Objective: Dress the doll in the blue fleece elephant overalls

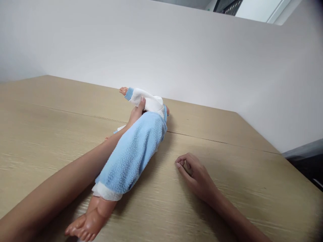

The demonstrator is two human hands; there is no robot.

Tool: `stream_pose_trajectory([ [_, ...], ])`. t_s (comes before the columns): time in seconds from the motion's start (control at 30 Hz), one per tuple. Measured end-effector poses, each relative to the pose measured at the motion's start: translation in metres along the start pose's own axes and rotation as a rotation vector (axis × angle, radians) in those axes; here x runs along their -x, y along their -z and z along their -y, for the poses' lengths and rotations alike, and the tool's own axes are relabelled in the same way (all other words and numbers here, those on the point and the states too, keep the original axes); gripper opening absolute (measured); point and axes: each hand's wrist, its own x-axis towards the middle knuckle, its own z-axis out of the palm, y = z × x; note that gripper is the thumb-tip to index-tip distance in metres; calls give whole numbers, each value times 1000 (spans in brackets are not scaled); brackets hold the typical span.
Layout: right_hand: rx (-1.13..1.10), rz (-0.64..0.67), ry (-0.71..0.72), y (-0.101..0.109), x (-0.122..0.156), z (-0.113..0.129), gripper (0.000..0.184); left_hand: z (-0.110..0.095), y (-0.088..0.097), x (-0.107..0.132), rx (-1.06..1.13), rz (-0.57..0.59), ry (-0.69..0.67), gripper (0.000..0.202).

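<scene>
While the person's left hand [137, 112] grips it, one doll [141, 143], clothed: blue trousers [126, 164], white sleeve [141, 96] with blue cuff [129, 93]. Place: at the middle of the table [55, 111], upper end towards the far edge, between the two far corners; whether it rests fully on the wood or is raised, I cannot tell. Long axis: slantwise, bare feet [87, 227] pointing near-left, upper end pointing away and rightward; head not discernible to me. Sleeve: directed roughly at the far-left corner. Left hand: thumb laid over the sleeve, pinching the upper body, other fingers hidden. Right hand [193, 171]: loosely curled, holding nothing, on the right-edge side, well apart from the doll. Step in hand, in my judgement: one-handed holding; any further move would call for a secure left grip, the right being free to support the legs.
</scene>
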Motion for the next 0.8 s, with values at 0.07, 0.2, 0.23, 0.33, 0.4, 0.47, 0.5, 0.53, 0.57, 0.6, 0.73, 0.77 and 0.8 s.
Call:
stream_pose_trajectory([
  [0.07,4,-2,4,0,-1,0,12,-1,-6,4,63,-12,-20,85],
  [0.2,14,-14,-11,-1,0,-2,11,-6,-13,13,29,-15,-59,81],
  [0.23,9,-19,-20,-1,0,-3,12,-6,-13,14,-3,-13,-57,81],
  [0.33,-20,-31,-21,-3,-1,-4,24,-8,-16,16,-84,-5,-43,81],
  [0.4,-32,-28,5,-3,-2,-4,31,-9,-21,18,-102,4,-46,80],
  [0.47,-40,-22,22,-4,-3,-3,35,-10,-28,22,-108,15,-55,78],
  [0.5,-42,-19,24,-4,-3,-2,35,-10,-31,24,-115,18,-61,75],
  [0.53,-45,-19,24,-4,-3,-2,35,-10,-35,26,-128,22,-67,73],
  [0.57,-46,-20,23,-4,-3,-2,35,-10,-38,28,-144,26,-72,71],
  [0.6,-45,-21,25,-4,-3,-2,34,-10,-41,29,-160,34,-78,68],
  [0.73,-91,-25,20,-4,-3,-5,30,-9,-49,32,-196,91,-111,59],
  [0.77,-123,-29,11,-3,-4,-8,28,-8,-51,32,-206,111,-121,57],
  [0.8,-169,-40,-7,-1,-5,-12,25,-7,-53,32,-227,133,-132,57],
])
